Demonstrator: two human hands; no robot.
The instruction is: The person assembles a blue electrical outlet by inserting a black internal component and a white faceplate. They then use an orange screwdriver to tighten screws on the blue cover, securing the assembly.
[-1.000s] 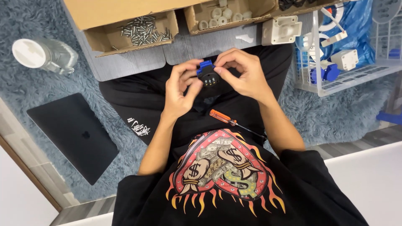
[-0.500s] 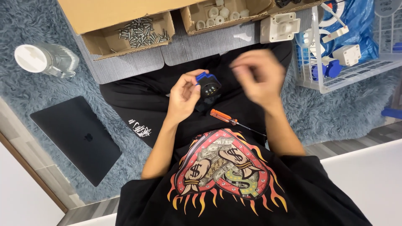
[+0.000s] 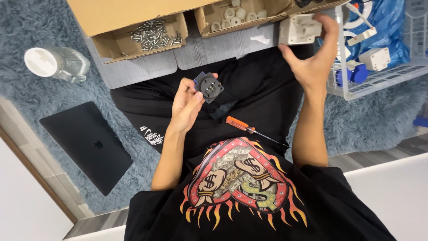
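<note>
Two hands in play, and they are well apart. Left hand (image 3: 189,105) grips the dark round socket insert (image 3: 210,87) over the lap, fingers clamped on its blue-edged back. Right hand (image 3: 314,58) is up beyond the insert, fingers spread and holding nothing, right against the white socket housing (image 3: 301,29) on the grey board. Progress, as I read it: insert is out and in hand, housing not yet joined to it, so the mating is all ahead. Insert's round face tilts up toward the camera; it has no real long axis. Just below it, on the lap, lies the orange-handled screwdriver (image 3: 243,126), untouched, shaft running away to the right. Above the insert sits a cardboard box of screws (image 3: 154,38).
</note>
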